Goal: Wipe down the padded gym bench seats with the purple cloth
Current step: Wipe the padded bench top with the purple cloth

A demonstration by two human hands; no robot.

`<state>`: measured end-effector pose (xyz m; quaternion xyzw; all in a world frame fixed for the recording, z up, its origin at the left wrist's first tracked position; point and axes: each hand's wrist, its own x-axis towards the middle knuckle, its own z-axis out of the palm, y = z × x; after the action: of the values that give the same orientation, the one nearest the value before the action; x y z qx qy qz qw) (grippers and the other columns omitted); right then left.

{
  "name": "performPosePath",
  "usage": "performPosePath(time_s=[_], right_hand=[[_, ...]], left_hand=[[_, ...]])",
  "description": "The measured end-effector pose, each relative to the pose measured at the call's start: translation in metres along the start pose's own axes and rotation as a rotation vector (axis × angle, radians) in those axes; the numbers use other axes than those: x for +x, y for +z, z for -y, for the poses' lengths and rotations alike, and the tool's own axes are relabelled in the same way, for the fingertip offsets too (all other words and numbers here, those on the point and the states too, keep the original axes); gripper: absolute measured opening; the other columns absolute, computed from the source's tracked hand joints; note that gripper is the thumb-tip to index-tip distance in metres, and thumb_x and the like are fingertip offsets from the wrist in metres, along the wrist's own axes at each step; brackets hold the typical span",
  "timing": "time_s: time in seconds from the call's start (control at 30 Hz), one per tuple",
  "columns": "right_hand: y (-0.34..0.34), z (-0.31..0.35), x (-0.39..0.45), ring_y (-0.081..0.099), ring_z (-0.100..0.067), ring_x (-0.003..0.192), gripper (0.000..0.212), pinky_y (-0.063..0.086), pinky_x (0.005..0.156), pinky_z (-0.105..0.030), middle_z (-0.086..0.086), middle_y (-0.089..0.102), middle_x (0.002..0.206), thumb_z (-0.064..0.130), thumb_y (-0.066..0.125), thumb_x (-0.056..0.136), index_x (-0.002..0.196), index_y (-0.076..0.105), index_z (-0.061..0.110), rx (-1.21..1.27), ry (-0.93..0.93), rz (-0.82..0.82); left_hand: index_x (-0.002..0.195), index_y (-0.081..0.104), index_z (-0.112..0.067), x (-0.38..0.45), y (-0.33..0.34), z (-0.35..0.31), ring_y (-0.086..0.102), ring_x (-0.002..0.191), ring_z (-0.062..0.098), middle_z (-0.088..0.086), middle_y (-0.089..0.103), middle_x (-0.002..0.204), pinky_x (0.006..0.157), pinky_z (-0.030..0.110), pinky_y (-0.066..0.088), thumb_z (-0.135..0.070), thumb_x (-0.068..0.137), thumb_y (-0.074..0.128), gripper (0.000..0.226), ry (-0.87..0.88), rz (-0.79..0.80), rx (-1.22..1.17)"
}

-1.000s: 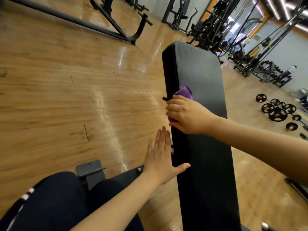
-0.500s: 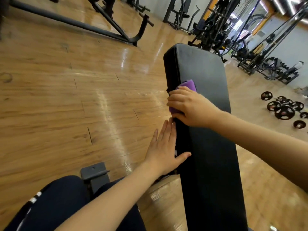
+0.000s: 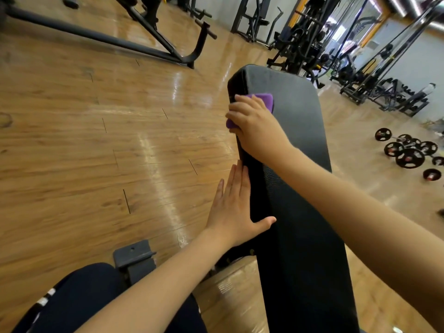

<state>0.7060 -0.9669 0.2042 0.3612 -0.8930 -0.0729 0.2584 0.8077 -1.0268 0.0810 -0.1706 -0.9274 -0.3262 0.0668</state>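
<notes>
The long black padded vinyl gym bench (image 3: 295, 164) runs toward twelve o'clock. The left hand (image 3: 236, 210), fingers straight, braces its left edge, while the right hand (image 3: 254, 123) clutches the small crumpled purple cloth (image 3: 264, 100) over that edge near eleven o'clock. Pressing only the rim, the cloth could slip off sideways and leave the top surface unwiped.

cloth (image 3: 263, 100) on bench pad (image 3: 295, 164) (far end); weight plates (image 3: 408, 157) right | frame (image 3: 120, 42) behind-left

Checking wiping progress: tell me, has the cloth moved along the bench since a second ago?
Yes. The right hand has slid the cloth up the bench edge toward its far end.
</notes>
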Motion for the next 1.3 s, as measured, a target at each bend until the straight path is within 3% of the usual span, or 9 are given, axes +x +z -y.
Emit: performPosePath(time_s=[0.17,0.37,0.63,0.77,0.87,0.97,1.03,1.1,1.3], right_hand=[[0.004,0.004,-0.028,0.056,-0.039,0.115,0.032,0.036,0.1,-0.051,-0.016,0.066,0.111,0.004,0.076,0.07,0.101,0.069,0.002,0.02,-0.074,0.03],[-0.013,-0.017,0.023,0.041,-0.038,0.13,0.033,0.023,0.109,-0.05,-0.016,0.057,0.128,0.007,0.065,0.082,0.114,0.064,0.003,0.158,0.019,-0.037],[-0.008,0.004,-0.036,0.044,-0.038,0.127,0.034,0.027,0.105,-0.041,-0.016,0.058,0.127,0.003,0.07,0.078,0.112,0.065,0.002,0.134,0.021,-0.051],[-0.01,0.003,-0.045,0.044,-0.038,0.127,0.039,0.028,0.105,-0.044,-0.016,0.058,0.127,-0.001,0.072,0.076,0.115,0.064,0.003,0.115,-0.039,0.042],[-0.022,-0.013,-0.001,0.042,-0.039,0.128,0.036,0.031,0.107,-0.05,-0.017,0.057,0.128,0.001,0.066,0.08,0.116,0.063,0.0,0.12,-0.037,-0.056],[-0.029,-0.033,0.053,0.039,-0.027,0.13,0.032,0.025,0.11,-0.035,-0.015,0.054,0.13,0.008,0.059,0.087,0.118,0.06,0.002,0.202,0.118,-0.134],[-0.023,-0.04,0.066,0.044,-0.02,0.125,0.031,0.028,0.1,-0.021,-0.01,0.055,0.128,0.014,0.053,0.092,0.121,0.058,0.006,0.321,0.284,-0.142],[-0.016,-0.036,0.051,0.043,-0.02,0.128,0.035,0.028,0.102,-0.021,-0.007,0.051,0.136,0.014,0.052,0.093,0.127,0.054,0.007,0.398,0.378,-0.163],[-0.011,-0.021,-0.027,0.043,-0.022,0.13,0.043,0.031,0.106,-0.025,-0.008,0.048,0.139,0.003,0.058,0.088,0.13,0.054,0.008,0.515,0.304,-0.187]], left_hand=[[0.132,-0.04,-0.016,0.002,0.0,0.0,-0.033,0.135,0.01,0.002,-0.033,0.153,0.118,0.04,-0.007,-0.072,0.08,0.044,0.113,0.0,0.04,-0.003],[0.129,-0.043,-0.017,0.002,0.004,0.003,-0.033,0.138,0.01,-0.002,-0.046,0.141,0.115,0.035,-0.013,-0.081,0.061,0.015,0.109,-0.005,0.049,-0.01],[0.136,-0.036,-0.012,0.002,-0.005,-0.001,-0.035,0.136,0.011,0.0,-0.039,0.147,0.116,0.038,-0.013,-0.072,0.081,0.044,0.113,-0.018,0.05,0.016],[0.145,-0.028,-0.012,0.004,-0.012,-0.009,-0.033,0.133,0.008,0.002,-0.027,0.156,0.119,0.039,-0.009,-0.062,0.086,0.047,0.108,-0.047,0.008,-0.079],[0.149,-0.022,-0.012,0.019,-0.022,-0.013,-0.028,0.14,0.012,0.003,-0.027,0.157,0.117,0.036,-0.01,-0.059,0.088,0.048,0.104,-0.053,-0.082,-0.116],[0.148,-0.023,-0.01,0.032,-0.028,-0.012,-0.024,0.144,0.015,0.004,-0.028,0.156,0.115,0.034,-0.011,-0.059,0.087,0.049,0.106,-0.045,-0.106,-0.113],[0.146,-0.025,-0.01,0.032,-0.029,-0.009,-0.025,0.143,0.013,0.004,-0.032,0.154,0.115,0.033,-0.012,-0.061,0.088,0.047,0.106,-0.045,-0.083,-0.082],[0.145,-0.027,-0.01,0.031,-0.028,-0.008,-0.027,0.142,0.012,0.003,-0.034,0.153,0.116,0.033,-0.012,-0.062,0.087,0.045,0.106,-0.054,-0.067,-0.067],[0.146,-0.026,-0.01,0.031,-0.032,-0.013,-0.025,0.143,0.014,0.005,-0.03,0.155,0.116,0.034,-0.011,-0.059,0.088,0.046,0.105,-0.067,-0.057,-0.063]])
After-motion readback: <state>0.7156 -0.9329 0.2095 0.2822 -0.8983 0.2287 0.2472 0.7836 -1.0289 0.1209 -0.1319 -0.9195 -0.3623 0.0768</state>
